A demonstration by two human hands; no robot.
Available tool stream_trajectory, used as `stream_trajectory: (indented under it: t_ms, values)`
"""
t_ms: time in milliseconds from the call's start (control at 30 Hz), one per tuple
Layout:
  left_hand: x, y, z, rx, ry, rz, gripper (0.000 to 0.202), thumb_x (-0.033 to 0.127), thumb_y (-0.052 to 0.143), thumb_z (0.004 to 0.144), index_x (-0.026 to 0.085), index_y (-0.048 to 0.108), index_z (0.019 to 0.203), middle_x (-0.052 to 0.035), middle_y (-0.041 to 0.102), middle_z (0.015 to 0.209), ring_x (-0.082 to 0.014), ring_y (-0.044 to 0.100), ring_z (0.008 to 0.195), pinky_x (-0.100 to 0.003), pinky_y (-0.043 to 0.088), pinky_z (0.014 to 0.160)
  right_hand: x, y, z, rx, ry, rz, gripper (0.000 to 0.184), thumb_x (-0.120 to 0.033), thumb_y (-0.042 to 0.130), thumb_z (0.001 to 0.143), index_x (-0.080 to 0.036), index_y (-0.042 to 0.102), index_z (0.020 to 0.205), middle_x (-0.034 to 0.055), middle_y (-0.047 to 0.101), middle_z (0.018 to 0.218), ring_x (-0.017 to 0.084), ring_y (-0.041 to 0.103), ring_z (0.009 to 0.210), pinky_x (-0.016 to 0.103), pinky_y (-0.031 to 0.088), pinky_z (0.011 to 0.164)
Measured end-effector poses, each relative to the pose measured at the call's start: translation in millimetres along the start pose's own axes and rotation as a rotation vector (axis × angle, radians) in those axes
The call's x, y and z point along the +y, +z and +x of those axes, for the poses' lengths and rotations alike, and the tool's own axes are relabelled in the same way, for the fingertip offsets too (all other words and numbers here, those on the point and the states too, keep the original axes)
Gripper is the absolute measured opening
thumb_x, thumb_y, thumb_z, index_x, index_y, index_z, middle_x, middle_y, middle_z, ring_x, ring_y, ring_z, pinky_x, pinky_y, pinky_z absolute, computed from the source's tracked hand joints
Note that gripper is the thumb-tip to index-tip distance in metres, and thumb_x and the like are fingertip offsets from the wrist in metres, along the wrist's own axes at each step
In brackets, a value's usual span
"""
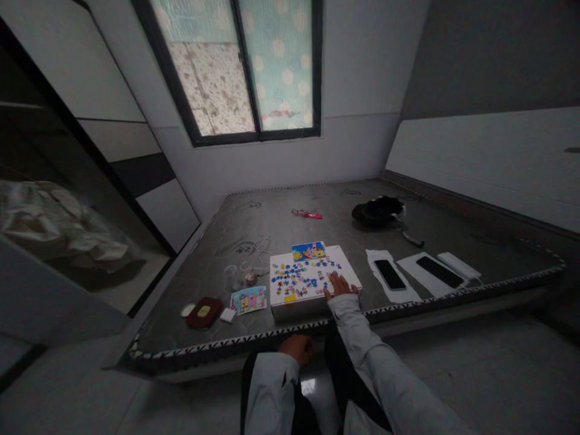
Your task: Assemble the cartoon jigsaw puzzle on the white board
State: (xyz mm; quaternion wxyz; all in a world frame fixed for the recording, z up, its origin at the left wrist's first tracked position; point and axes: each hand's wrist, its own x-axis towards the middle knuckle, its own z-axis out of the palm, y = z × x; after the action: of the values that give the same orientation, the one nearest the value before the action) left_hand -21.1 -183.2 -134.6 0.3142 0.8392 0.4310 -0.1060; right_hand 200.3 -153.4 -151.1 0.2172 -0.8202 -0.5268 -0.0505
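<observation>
My right hand (341, 285) lies on the right front part of a white box (338, 254), fingers spread over its top, close to small jigsaw pieces (312, 282). Whether a fingertip touches a piece is too small to tell. Many loose pieces, mostly blue with some yellow and pink, are scattered across the box lid. A cartoon picture card (309, 251) lies at the back edge of the box. Down by my knees, below the front edge, my left hand (296, 348) rests with its fingers curled in, and nothing shows in it.
Left of the box lie another cartoon picture (249, 299), a small white square (228, 315), a brown pouch (203, 312) and a white cable (261, 251). Two phones (389, 275) lie on white sheets at right. Behind are a black cap (378, 211) and a red item (310, 215).
</observation>
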Motion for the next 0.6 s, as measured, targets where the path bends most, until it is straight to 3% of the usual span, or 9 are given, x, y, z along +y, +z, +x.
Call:
stream_trajectory:
  t_ms: [600]
  values:
    - [2.0,-1.6,-3.5,0.007,-0.008,-0.014,0.032,0.014,0.056,0.073,0.031,0.073,0.094,0.0028,0.074,0.097,-0.018,0.067,0.096,-0.022,0.047,0.075,1.6,2.9,0.3,0.008,0.004,0.013,0.057,-0.047,0.041,0.088,-0.029,0.043,0.142,0.0033,0.043,0.148,0.03,0.031,0.132,0.048,0.016,0.102]
